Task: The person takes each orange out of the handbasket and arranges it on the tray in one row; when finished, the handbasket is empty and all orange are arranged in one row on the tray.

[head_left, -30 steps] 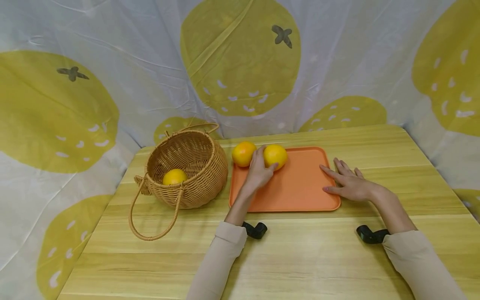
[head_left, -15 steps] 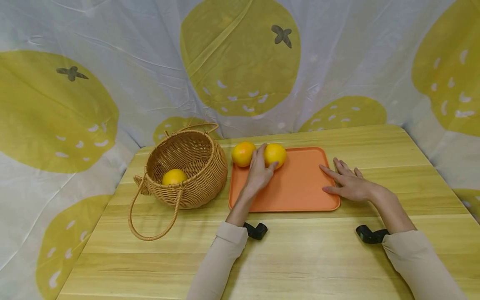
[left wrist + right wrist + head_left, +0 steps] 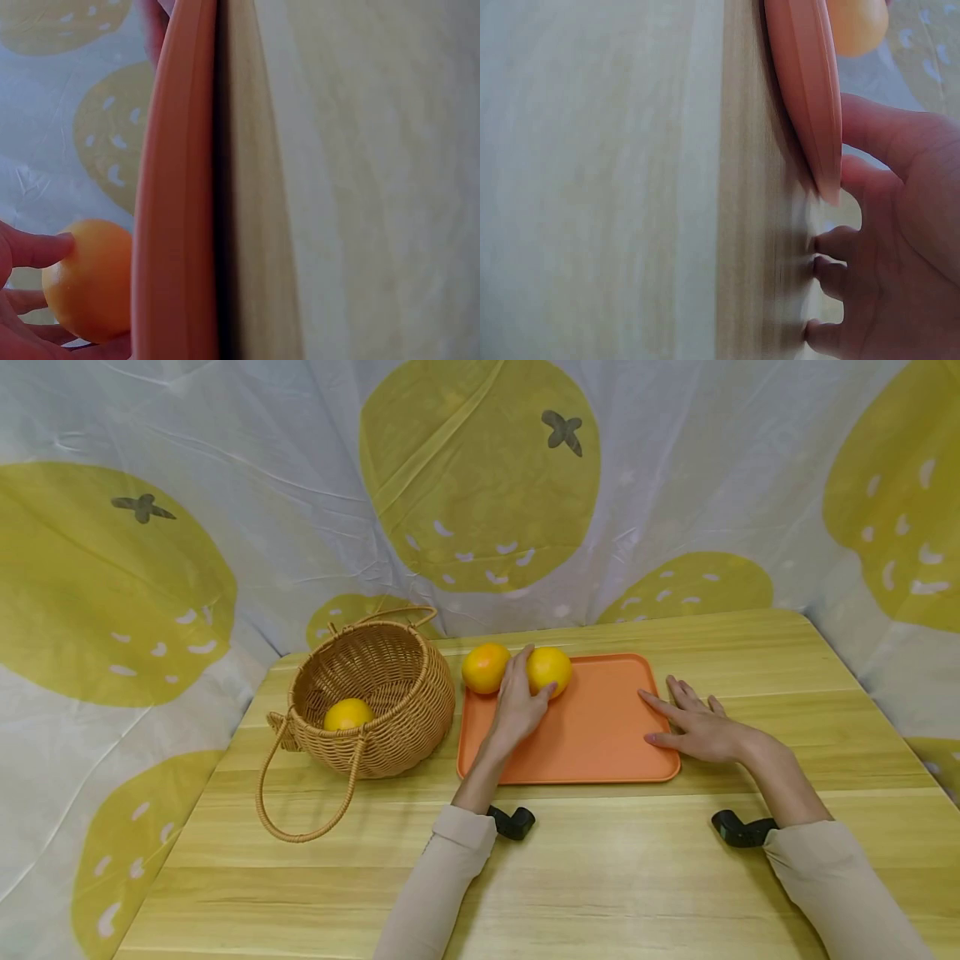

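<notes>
On the orange tray [image 3: 600, 727] two oranges stand at its far left. My left hand [image 3: 519, 702] has its thumb and fingers curled round the right-hand orange [image 3: 551, 672]; the other orange [image 3: 485, 668] lies just left of the fingers. In the left wrist view the thumb and fingers grip the orange [image 3: 94, 281] beside the tray's rim [image 3: 176, 187]. My right hand [image 3: 701, 727] lies spread at the tray's right edge. In the right wrist view the right hand [image 3: 900, 232] has its thumb and a finger at the rim [image 3: 810, 97], the other fingertips on the table.
Left of the tray stands a wicker basket [image 3: 405, 735] with one orange [image 3: 348, 714] in it, its near handle [image 3: 300, 837] hanging out over the wooden table [image 3: 600, 877]. A patterned cloth [image 3: 675, 460] hangs behind the table. Black wrist devices [image 3: 513, 822] sit at both wrists.
</notes>
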Motion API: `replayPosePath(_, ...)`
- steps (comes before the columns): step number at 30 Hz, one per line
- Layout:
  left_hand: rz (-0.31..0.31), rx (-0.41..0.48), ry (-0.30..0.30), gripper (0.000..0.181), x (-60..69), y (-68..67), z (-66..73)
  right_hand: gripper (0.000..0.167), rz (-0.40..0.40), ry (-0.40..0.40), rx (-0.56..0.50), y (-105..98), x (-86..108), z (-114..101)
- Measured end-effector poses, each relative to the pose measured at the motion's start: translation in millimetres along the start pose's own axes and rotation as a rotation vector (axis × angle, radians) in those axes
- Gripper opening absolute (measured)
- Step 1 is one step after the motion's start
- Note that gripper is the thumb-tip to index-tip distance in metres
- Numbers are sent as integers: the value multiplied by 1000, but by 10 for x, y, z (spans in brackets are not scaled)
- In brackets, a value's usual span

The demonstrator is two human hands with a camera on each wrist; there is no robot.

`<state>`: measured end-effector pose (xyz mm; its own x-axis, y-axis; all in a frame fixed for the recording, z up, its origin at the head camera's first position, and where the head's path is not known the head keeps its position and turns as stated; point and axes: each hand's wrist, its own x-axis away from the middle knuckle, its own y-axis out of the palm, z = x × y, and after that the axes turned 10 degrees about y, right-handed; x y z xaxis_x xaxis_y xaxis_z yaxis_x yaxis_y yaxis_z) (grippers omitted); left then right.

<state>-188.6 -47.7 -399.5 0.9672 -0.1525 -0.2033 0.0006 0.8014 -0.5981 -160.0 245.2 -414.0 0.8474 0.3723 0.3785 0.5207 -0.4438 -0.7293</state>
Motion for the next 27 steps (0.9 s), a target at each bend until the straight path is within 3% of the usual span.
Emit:
replayPosePath(7, 18, -38, 35, 65, 13, -8, 5, 83, 2, -6, 4, 2, -8, 8)
replayPosePath(27, 44, -48, 58, 64, 16, 41, -8, 84, 2, -4, -1, 3, 2, -2)
